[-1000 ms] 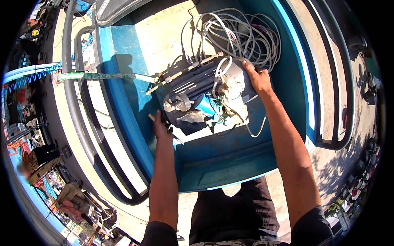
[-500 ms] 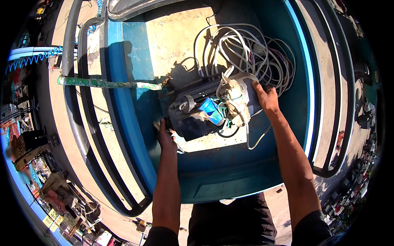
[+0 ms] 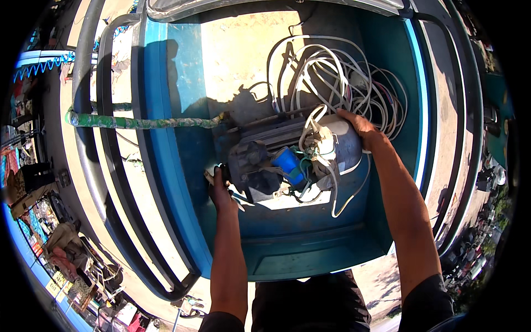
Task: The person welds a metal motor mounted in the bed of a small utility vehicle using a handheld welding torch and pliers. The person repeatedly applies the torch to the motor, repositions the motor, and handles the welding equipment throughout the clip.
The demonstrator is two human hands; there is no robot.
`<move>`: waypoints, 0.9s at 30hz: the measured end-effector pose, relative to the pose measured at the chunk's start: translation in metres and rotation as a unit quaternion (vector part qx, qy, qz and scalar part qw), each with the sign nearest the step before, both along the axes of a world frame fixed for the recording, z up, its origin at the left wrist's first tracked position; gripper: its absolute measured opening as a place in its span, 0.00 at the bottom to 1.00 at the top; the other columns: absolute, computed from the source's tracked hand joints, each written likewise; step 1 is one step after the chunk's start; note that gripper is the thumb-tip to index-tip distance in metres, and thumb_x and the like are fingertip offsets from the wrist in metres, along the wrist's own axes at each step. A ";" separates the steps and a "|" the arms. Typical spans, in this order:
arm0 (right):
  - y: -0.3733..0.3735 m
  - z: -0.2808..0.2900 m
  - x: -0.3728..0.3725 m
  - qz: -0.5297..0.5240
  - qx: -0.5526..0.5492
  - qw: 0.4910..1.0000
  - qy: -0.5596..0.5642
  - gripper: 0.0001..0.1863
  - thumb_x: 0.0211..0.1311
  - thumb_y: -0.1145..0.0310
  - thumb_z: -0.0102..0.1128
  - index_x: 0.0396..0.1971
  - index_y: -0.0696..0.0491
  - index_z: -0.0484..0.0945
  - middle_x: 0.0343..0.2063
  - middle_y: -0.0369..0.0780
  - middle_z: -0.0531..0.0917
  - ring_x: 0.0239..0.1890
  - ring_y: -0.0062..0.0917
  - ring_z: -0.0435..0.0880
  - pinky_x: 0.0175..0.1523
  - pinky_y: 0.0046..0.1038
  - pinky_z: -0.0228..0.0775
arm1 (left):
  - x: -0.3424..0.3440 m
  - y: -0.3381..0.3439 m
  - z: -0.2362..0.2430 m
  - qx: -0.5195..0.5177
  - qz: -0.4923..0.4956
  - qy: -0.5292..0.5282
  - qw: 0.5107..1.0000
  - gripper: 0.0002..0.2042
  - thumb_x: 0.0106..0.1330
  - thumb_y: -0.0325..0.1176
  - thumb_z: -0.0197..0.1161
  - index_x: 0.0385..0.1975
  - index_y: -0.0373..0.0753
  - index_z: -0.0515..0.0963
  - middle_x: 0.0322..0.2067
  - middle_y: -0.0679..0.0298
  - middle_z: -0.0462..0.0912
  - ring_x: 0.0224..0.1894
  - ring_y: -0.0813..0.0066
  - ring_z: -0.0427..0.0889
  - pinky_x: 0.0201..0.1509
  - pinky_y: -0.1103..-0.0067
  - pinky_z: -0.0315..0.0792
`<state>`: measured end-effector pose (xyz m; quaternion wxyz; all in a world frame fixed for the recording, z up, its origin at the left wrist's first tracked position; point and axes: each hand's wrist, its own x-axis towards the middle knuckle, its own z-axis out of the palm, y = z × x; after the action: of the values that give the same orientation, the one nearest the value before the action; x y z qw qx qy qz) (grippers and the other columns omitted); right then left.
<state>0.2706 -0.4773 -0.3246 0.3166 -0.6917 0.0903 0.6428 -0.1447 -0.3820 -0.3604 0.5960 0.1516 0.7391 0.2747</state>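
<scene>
A dark electric motor [image 3: 255,180] lies crosswise in a blue cargo bed, its round grey end cover [image 3: 344,145] to the right. On top sit a blue cylinder [image 3: 287,165], like a capacitor, and a knot of loose wires and torn pale wrapping [image 3: 321,143]. My left hand [image 3: 221,191] is closed at the motor's left end; its fingertips are partly hidden. My right hand [image 3: 359,127] grips the far side of the grey end cover, its fingers bent over the edge. A white cable [image 3: 333,188] hangs off the motor's near side.
A loose coil of white cable [image 3: 332,74] lies at the far right of the blue cargo bed [image 3: 310,243]. A green-wrapped pipe [image 3: 138,122] reaches over the left wall. Black side rails [image 3: 119,166] flank the bed, and a dark padded edge [image 3: 276,8] closes the far end.
The motor has turned slightly, with its right end now lower and nearer me. More of the grey end cover shows. Both hands stay at its ends, and the view has shifted a little.
</scene>
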 end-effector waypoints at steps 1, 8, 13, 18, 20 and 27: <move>0.003 -0.002 0.001 0.004 -0.020 1.000 -0.009 0.34 0.57 0.41 0.61 0.52 0.56 0.78 0.44 0.45 0.85 0.41 0.32 0.84 0.51 0.31 0.75 | 0.001 0.000 -0.001 0.006 0.007 0.005 1.000 0.19 0.59 0.52 0.70 0.42 0.45 0.80 0.25 0.78 0.76 0.24 0.89 0.67 0.27 0.83 0.55; 0.008 -0.002 -0.001 -0.034 -0.028 0.999 0.032 0.32 0.52 0.45 0.66 0.49 0.55 0.79 0.41 0.44 0.85 0.39 0.32 0.84 0.49 0.33 0.75 | -0.001 -0.001 -0.002 0.024 0.016 -0.014 0.999 0.20 0.59 0.50 0.70 0.41 0.42 0.80 0.27 0.76 0.77 0.25 0.88 0.67 0.26 0.84 0.56; -0.010 -0.003 -0.005 -0.076 0.055 0.995 0.026 0.32 0.48 0.47 0.70 0.47 0.57 0.79 0.40 0.46 0.84 0.38 0.33 0.83 0.48 0.34 0.75 | 0.003 -0.002 0.004 0.033 0.015 -0.063 0.997 0.18 0.61 0.48 0.69 0.43 0.42 0.79 0.29 0.74 0.78 0.25 0.87 0.70 0.25 0.84 0.57; -0.049 0.005 -0.019 -0.069 0.168 0.981 -0.064 0.36 0.50 0.50 0.68 0.55 0.60 0.76 0.45 0.46 0.83 0.44 0.31 0.81 0.52 0.31 0.72 | -0.014 -0.031 0.007 0.070 0.033 -0.125 0.989 0.18 0.63 0.43 0.68 0.49 0.41 0.77 0.36 0.69 0.80 0.35 0.81 0.76 0.33 0.79 0.68; -0.066 0.028 -0.033 -0.009 0.220 0.972 -0.086 0.37 0.51 0.52 0.65 0.59 0.59 0.73 0.48 0.45 0.80 0.49 0.30 0.78 0.55 0.28 0.69 | -0.037 -0.055 0.011 0.049 0.042 -0.128 0.990 0.20 0.65 0.42 0.66 0.53 0.41 0.75 0.42 0.66 0.80 0.44 0.74 0.78 0.43 0.74 0.72; -0.149 0.029 -0.081 -0.153 0.222 0.959 -0.092 0.35 0.48 0.62 0.66 0.60 0.56 0.72 0.50 0.38 0.79 0.49 0.25 0.75 0.58 0.25 0.65 | -0.059 -0.112 0.030 0.026 0.002 -0.164 0.986 0.20 0.67 0.42 0.62 0.55 0.41 0.74 0.49 0.62 0.81 0.54 0.67 0.78 0.58 0.68 0.70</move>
<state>0.1899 -0.6264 -0.2955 0.5637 -0.6379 0.0201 0.5243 -0.2035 -0.4939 -0.3307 0.7046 0.1182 0.6240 0.3165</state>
